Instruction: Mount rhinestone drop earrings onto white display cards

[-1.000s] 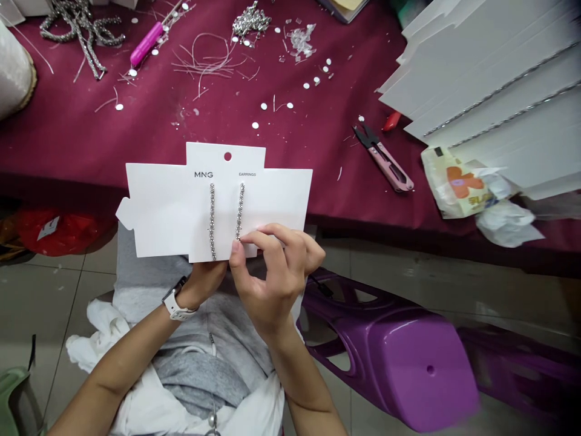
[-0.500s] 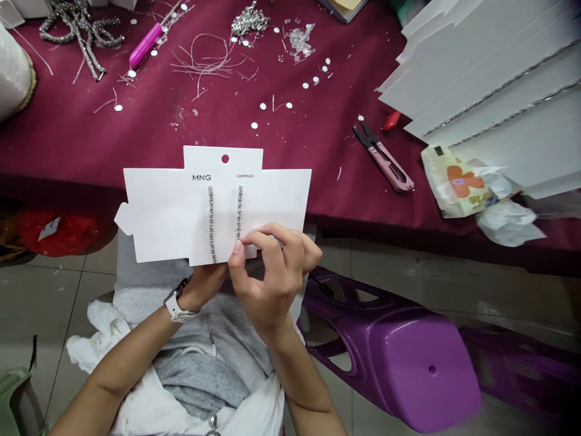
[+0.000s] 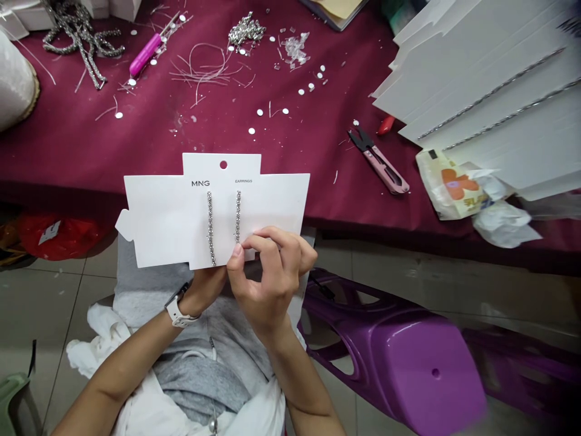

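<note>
I hold a white earring card (image 3: 167,218), printed MNG and EARRINGS, over my lap. Two long rhinestone drop earrings hang on it side by side: the left earring (image 3: 210,227) and the right earring (image 3: 237,215). My left hand (image 3: 206,284) grips the card's bottom edge from behind, and most of its fingers are hidden. My right hand (image 3: 267,275) pinches the lower end of the right earring between thumb and forefinger against the card.
Beyond the card lies a maroon-covered table (image 3: 68,133) strewn with white discs, wire scraps and rhinestone chain (image 3: 79,33). Pink thread snips (image 3: 379,162), a pink tool (image 3: 145,53), a stack of white cards (image 3: 490,79) and crumpled wrappers (image 3: 472,194) lie there. A purple stool (image 3: 399,357) stands to my right.
The card has sunk slightly toward my lap, and the view has shifted a little. My right hand keeps its pinch on the right earring's lower end.
</note>
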